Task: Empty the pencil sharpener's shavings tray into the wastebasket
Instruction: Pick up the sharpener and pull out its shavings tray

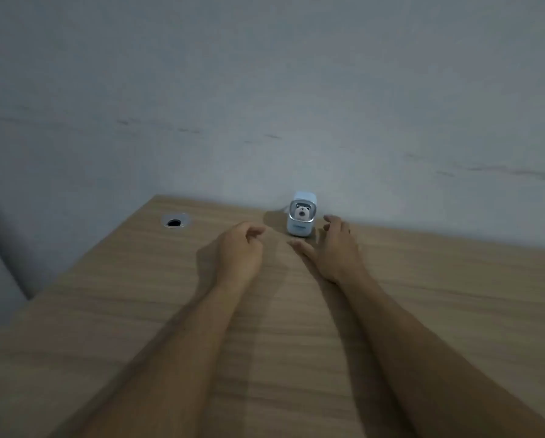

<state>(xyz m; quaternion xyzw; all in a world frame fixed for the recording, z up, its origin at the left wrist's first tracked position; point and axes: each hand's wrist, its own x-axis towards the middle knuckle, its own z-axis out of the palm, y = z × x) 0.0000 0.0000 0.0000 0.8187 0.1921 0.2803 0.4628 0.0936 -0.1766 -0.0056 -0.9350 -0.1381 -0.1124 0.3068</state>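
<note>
A small pale blue pencil sharpener (302, 214) with a cartoon animal face on its front stands upright on the wooden desk (423, 311), close to the wall. My right hand (334, 248) is just right of it and slightly nearer to me, fingers spread, thumb stretched toward the sharpener's base, not touching it. My left hand (241, 248) hovers to the sharpener's left, fingers loosely curled, holding nothing. No wastebasket is in view.
A round cable hole with a metal rim (175, 222) sits in the desk at the far left. The desk's left edge runs diagonally toward me. A grey wall (265, 90) rises directly behind the desk.
</note>
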